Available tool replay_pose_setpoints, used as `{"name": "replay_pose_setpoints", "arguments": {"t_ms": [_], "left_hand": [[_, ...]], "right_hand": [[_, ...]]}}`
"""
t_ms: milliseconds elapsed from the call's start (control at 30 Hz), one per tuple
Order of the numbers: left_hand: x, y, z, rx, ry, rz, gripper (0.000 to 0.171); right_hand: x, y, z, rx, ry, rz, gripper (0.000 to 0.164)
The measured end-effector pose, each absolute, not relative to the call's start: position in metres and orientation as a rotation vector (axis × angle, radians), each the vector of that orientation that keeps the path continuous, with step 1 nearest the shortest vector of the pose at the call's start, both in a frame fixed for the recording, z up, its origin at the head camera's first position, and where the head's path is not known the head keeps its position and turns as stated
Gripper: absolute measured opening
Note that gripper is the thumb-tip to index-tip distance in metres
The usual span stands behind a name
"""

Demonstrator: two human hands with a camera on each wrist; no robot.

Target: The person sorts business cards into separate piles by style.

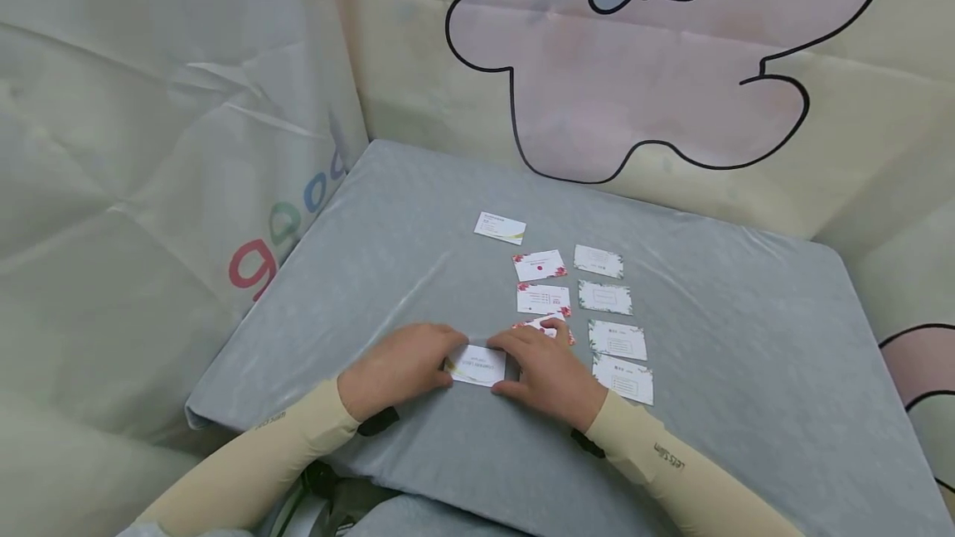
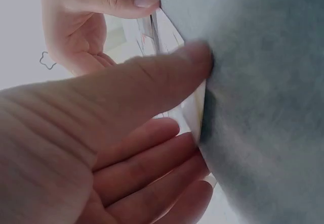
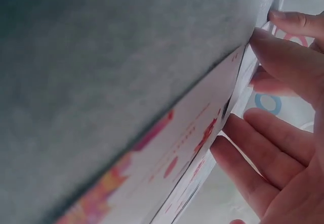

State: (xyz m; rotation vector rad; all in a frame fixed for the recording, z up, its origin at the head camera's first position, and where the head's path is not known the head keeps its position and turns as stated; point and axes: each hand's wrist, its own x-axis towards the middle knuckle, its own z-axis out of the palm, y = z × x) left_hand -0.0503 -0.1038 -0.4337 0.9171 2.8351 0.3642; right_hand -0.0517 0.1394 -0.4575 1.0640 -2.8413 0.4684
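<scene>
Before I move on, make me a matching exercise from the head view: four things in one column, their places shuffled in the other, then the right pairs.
Things:
1. Left hand
2. Leaf-edged cards
3. Far card
4. Red-flowered cards

Places:
A. Column of three, the nearest partly hidden by the right hand
B. Farthest from the person of all the cards
C. At the left end of the near card
D. Column of four, furthest to the right

Pairs: 1-C, 2-D, 3-B, 4-A
</scene>
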Motion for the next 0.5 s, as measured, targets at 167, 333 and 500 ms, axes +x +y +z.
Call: {"name": "replay_pose_setpoints", "arguments": {"t_ms": [167, 333, 500], "left_hand": [[-0.056, -0.106, -0.434, 0.912, 2.826, 0.428, 0.045], [-0.065, -0.110, -0.434, 0.907, 2.806, 0.521, 0.050], [-0.081, -0.110, -0.432, 0.922, 2.825, 0.554, 0.052]], "right_hand": [[-0.054, 0.140, -0.459, 1.062, -2.844, 0.480, 0.058], [-0.061, 0.140, -0.456, 1.042, -2.849, 0.514, 0.055], [-0.076, 0.141, -0.451, 0.972, -2.884, 0.505, 0.056]]}}
